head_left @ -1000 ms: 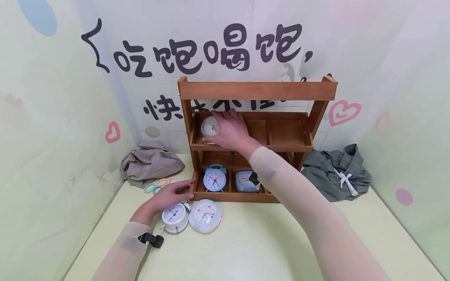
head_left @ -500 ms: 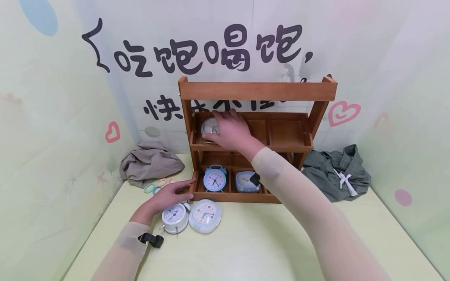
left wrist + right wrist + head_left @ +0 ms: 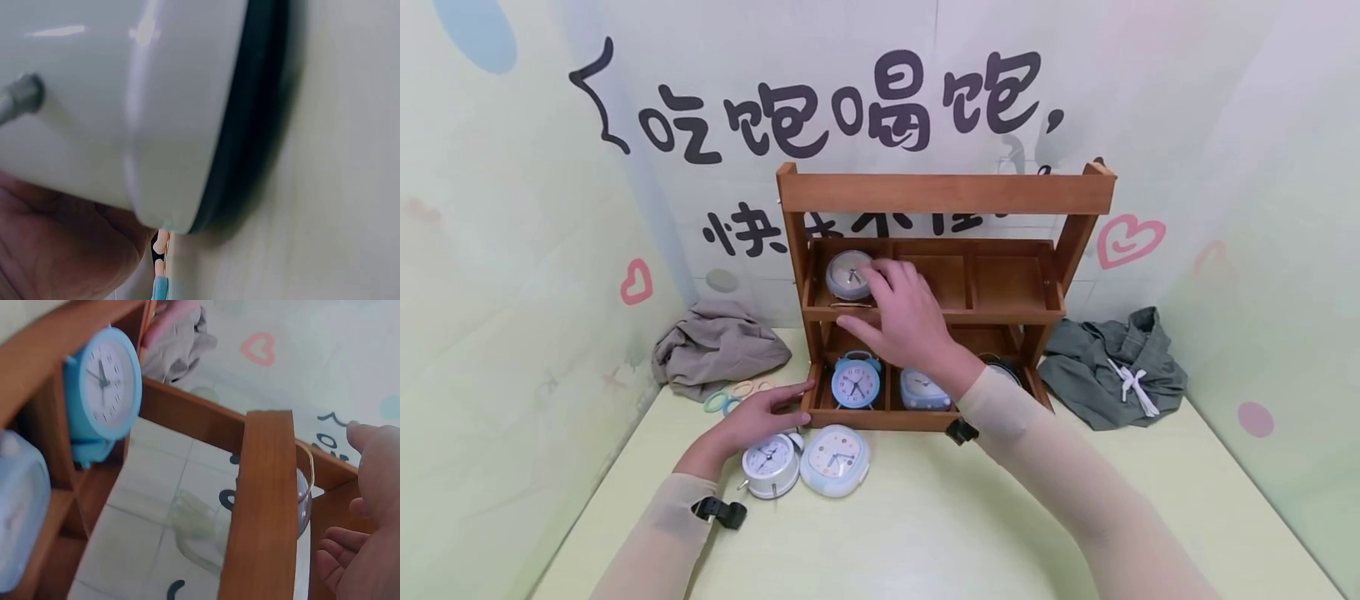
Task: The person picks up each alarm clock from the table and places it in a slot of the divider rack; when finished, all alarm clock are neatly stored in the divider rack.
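A small grey round clock (image 3: pixel 844 279) leans in the upper left compartment of the brown wooden shelf (image 3: pixel 947 193). My right hand (image 3: pixel 913 321) is just to its right, fingertips at the clock's edge and thumb spread away. In the right wrist view a shelf board hides most of that clock. My left hand (image 3: pixel 756 421) rests its straight fingers on the shelf's lower left side. Below it a white alarm clock (image 3: pixel 769 468) lies face up, its body large in the left wrist view. Touching that clock is a pale blue and white clock (image 3: pixel 833 462).
In the lower tier stand a blue twin-bell alarm clock (image 3: pixel 855 383) and a pale blue squarish clock (image 3: pixel 917 390); another dark-rimmed round thing is half hidden by my right arm. Crumpled brown cloth (image 3: pixel 718 346) and scissors (image 3: pixel 722 402) lie left, dark grey cloth (image 3: pixel 1105 375) right.
My right hand has let go of the grey round clock and drawn back to the right and down. The clock stays in its compartment. My left hand has kept its place.
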`<action>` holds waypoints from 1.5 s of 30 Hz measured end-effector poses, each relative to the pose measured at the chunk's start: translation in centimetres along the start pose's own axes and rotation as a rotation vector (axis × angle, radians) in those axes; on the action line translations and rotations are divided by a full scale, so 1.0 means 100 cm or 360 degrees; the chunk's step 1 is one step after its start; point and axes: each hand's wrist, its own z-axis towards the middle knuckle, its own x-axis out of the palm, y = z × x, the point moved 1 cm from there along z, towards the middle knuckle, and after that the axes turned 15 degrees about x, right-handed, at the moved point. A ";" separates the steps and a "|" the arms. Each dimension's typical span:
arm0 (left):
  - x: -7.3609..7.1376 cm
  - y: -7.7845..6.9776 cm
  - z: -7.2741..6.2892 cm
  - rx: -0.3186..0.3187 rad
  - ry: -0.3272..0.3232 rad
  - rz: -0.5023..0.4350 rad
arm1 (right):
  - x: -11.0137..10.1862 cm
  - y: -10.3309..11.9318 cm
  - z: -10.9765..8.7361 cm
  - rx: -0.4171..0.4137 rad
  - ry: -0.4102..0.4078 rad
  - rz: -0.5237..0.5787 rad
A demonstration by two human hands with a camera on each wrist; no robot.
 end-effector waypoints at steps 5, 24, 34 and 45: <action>0.001 0.001 0.001 0.0016 0.0004 -0.0005 | 0.003 -0.005 -0.027 -0.0046 0.0000 0.0075; 0.001 0.000 0.002 -0.0028 0.0007 0.0003 | 0.033 -0.005 -0.113 -0.0036 0.0420 0.0291; -0.001 -0.001 0.001 -0.0019 0.0005 0.0008 | 0.056 -0.005 -0.138 0.0007 0.0722 0.0198; 0.000 -0.001 0.001 0.0014 0.0013 0.0032 | 0.068 -0.002 -0.149 0.0064 0.0875 0.0175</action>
